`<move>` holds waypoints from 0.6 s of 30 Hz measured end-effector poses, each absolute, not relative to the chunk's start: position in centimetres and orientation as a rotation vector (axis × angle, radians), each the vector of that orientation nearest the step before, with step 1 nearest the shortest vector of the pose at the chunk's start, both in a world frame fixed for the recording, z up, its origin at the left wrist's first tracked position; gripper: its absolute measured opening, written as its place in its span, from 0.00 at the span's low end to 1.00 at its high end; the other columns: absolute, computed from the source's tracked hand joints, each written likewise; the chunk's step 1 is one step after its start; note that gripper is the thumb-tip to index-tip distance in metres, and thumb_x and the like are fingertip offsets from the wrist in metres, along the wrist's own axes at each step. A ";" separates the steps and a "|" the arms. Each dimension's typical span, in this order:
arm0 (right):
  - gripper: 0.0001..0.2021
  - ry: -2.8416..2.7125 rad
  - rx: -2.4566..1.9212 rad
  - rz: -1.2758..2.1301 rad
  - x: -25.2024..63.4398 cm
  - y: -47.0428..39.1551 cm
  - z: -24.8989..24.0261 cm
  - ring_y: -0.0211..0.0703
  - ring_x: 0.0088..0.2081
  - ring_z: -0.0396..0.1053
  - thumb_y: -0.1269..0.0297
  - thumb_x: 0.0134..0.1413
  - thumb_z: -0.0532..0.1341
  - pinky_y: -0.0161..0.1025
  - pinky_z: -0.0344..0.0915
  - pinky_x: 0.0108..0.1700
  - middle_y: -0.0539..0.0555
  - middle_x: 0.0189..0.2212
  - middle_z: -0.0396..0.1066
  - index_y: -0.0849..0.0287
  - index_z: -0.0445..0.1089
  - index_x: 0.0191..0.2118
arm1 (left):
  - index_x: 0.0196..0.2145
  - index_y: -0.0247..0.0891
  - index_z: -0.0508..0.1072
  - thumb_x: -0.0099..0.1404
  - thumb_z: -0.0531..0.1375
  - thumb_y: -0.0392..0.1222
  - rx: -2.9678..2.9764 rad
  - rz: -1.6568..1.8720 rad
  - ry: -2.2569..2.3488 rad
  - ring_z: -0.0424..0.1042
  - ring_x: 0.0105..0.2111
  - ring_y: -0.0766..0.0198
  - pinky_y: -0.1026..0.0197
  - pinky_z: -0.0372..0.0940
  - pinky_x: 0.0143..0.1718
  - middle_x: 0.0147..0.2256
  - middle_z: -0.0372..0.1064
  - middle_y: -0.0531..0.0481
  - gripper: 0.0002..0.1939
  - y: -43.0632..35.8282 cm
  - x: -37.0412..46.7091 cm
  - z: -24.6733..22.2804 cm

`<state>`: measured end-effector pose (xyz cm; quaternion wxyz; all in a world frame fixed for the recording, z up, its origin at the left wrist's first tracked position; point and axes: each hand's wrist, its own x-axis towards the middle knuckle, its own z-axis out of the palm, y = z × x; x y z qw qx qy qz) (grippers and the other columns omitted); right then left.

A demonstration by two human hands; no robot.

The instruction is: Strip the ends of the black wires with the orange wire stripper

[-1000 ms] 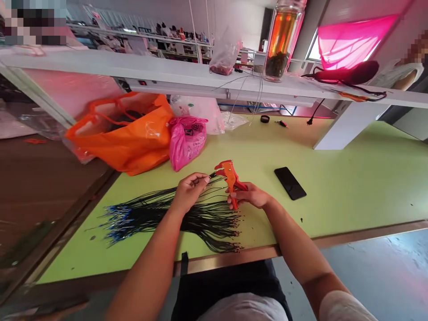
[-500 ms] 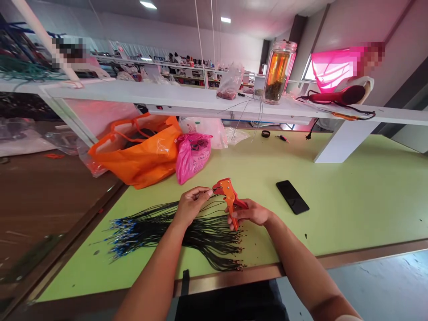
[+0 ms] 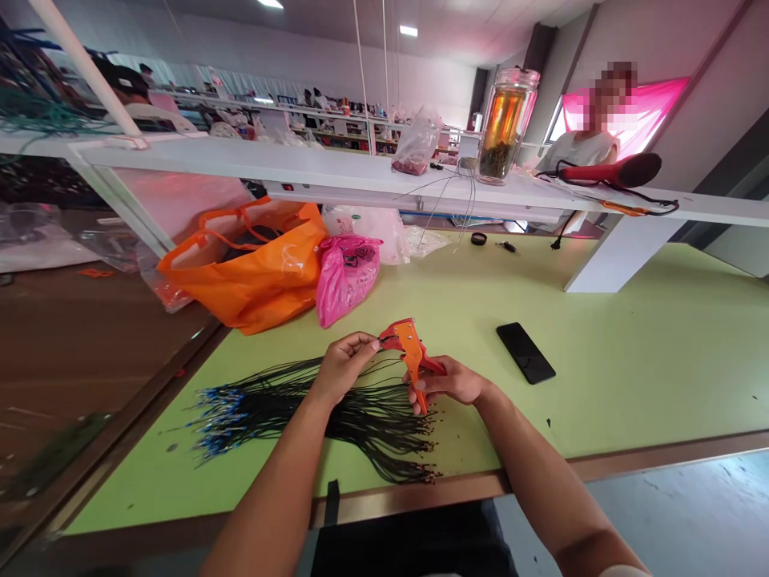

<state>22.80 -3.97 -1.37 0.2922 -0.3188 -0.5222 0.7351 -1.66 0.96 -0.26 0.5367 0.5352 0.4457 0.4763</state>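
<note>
An orange and red wire stripper (image 3: 412, 349) stands tilted over the bench, its handles wrapped by the fingers of my right hand (image 3: 452, 380). My left hand (image 3: 347, 361) pinches a thin black wire (image 3: 380, 341) between thumb and fingertips, right beside the stripper's jaws. Whether the wire's tip lies inside the jaws I cannot tell. Under both hands spreads a bundle of black wires (image 3: 360, 417), with blue and silvery ends at the left and bare coppery tips at the right. Part of the bundle is hidden behind my left forearm.
An orange bag (image 3: 264, 280) and a pink plastic bag (image 3: 348, 276) stand behind my left hand. A black phone (image 3: 525, 353) lies to the right. Across the back runs a white shelf (image 3: 312, 166) holding a glass jar (image 3: 508, 128). A person (image 3: 582, 152) is beyond it.
My left hand and the wire have shifted very slightly left from the stripper's jaws. My right hand keeps its grip. The person behind the shelf has moved left.
</note>
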 end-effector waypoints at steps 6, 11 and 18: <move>0.25 -1.373 -0.864 1.979 22.6 -4.0 -1.3 0.42 0.28 0.79 0.50 0.53 0.75 0.36 0.73 0.32 0.56 0.33 0.78 0.65 0.73 0.47 | 0.27 0.37 0.76 0.50 0.71 0.56 1.309 1.148 1.062 0.59 0.22 0.68 0.65 0.52 0.24 0.19 0.62 0.57 0.19 0.8 -1.7 0.2; 0.24 -1.370 -0.899 1.933 21.9 -4.1 -1.4 0.42 0.25 0.78 0.47 0.54 0.74 0.35 0.70 0.27 0.52 0.29 0.76 0.63 0.71 0.42 | 0.28 0.37 0.76 0.50 0.71 0.57 1.315 1.165 1.057 0.55 0.20 0.70 0.65 0.51 0.23 0.18 0.60 0.58 0.19 0.9 -1.9 0.3; 0.22 -1.411 -0.924 1.845 21.2 -4.3 -1.4 0.39 0.23 0.75 0.47 0.58 0.71 0.33 0.66 0.26 0.51 0.25 0.74 0.61 0.68 0.34 | 0.29 0.37 0.75 0.54 0.71 0.59 1.394 1.189 1.038 0.60 0.24 0.68 0.64 0.57 0.28 0.23 0.66 0.55 0.21 1.4 -2.3 -1.0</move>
